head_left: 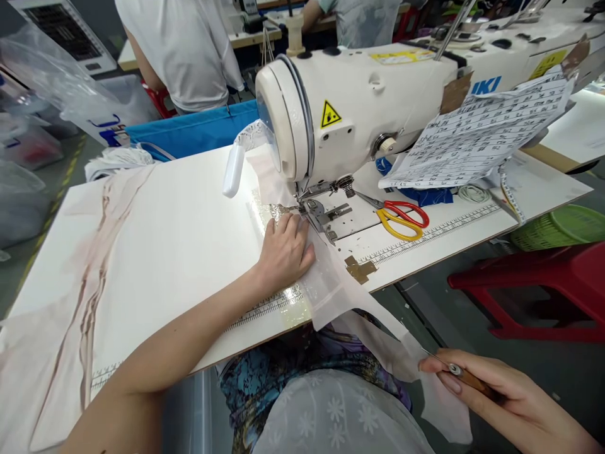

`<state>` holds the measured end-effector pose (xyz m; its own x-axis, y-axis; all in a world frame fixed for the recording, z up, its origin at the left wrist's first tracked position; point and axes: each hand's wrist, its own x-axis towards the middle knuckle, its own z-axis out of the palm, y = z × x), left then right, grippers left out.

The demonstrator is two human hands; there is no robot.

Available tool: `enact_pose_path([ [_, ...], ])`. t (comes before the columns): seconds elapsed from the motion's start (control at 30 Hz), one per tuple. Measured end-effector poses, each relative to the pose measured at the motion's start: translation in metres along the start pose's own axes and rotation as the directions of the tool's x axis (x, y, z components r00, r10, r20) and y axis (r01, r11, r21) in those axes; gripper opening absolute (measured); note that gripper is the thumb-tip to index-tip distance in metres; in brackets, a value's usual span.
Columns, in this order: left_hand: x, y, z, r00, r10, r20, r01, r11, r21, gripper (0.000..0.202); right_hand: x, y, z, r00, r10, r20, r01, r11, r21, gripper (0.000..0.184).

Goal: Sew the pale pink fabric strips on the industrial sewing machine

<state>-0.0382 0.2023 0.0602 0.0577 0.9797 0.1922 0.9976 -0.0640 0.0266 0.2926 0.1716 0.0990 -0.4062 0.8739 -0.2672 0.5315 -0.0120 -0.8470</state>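
My left hand point(285, 251) lies flat on a strip of sheer pale pink fabric point(331, 284), its fingers stretched toward the presser foot point(309, 207) of a white sewing machine point(359, 107). The strip runs from under the foot over the table's front edge and down to my right hand point(501, 394). That hand, below the table edge, pinches the fabric's lower end together with a thin pointed tool with a brown handle point(466, 375). White floral cloth point(331, 410) lies over my lap.
Red and yellow scissors point(401, 217) lie right of the needle plate, near a printed paper sheet point(482, 132). More pink fabric point(89, 277) drapes over the table's left side. A red stool point(534, 290) and green basket point(562, 230) stand at right. Other people sit behind the machine.
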Motion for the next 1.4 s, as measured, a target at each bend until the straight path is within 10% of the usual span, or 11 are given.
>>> enact_pose_path([
  [0.27, -0.007, 0.009, 0.0, 0.996, 0.077, -0.036, -0.078, 0.996, -0.03, 0.043, 0.011, 0.013, -0.006, 0.967, -0.163, 0.194, 0.18, 0.981, -0.069, 0.039],
  [1.4, -0.006, 0.007, 0.004, 0.995, 0.079, -0.057, -0.081, 0.996, -0.04, 0.041, 0.061, -0.011, 0.032, 0.908, -0.372, 0.193, 0.382, 0.924, -0.016, 0.025],
])
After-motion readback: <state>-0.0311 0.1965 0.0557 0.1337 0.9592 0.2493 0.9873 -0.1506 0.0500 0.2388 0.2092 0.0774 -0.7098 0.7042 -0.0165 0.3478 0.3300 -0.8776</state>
